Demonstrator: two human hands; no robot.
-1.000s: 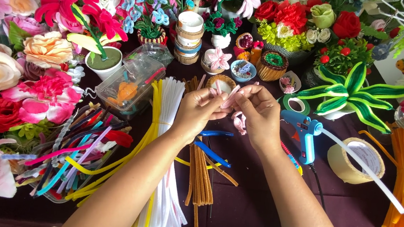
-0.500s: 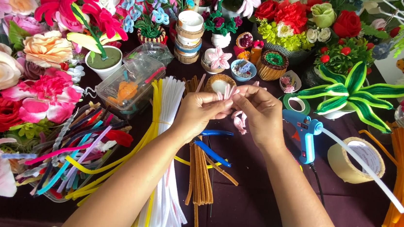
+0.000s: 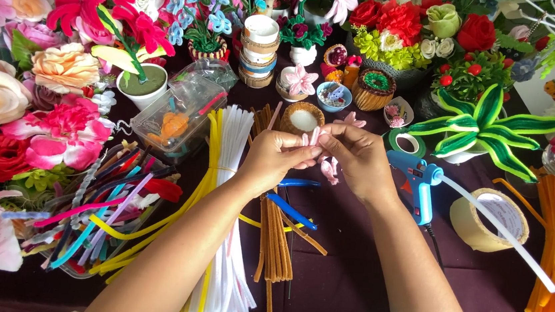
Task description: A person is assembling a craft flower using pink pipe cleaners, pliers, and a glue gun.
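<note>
We pinch a small pink petal piece (image 3: 314,139) between our left hand (image 3: 277,159) and right hand (image 3: 357,158), above the counter (image 3: 349,249), just beside the blue glue gun (image 3: 419,185) for fine shaping.

The scene is viewed by one head-worn camera, aimed steeply down and toward twelve o'clock; the table (image 3: 347,276) is seen closely.
</note>
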